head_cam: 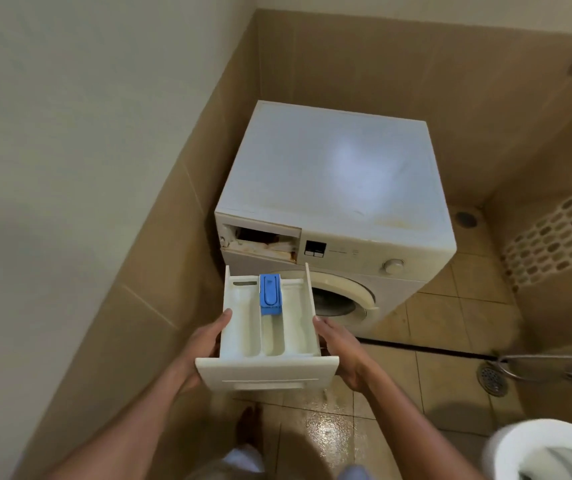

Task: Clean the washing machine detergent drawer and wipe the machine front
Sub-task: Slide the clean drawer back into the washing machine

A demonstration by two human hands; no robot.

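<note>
The white detergent drawer [267, 344] is out of the machine and held in the air in front of it. It has three compartments and a blue insert [270, 294] in the middle one. My left hand [204, 344] grips its left side and my right hand [341, 355] grips its right side. Behind it stands the white front-loading washing machine [333, 181] in the tiled corner. Its drawer slot [260, 242] at the top left of the front is open, dark and stained. The round door [340, 299] is partly hidden by the drawer.
Tan tiled walls close in on the left and behind the machine. The tiled floor [450, 306] is wet and shiny near my feet. A floor drain [492, 377] and a metal hose lie to the right. A white toilet [551, 452] sits at the bottom right.
</note>
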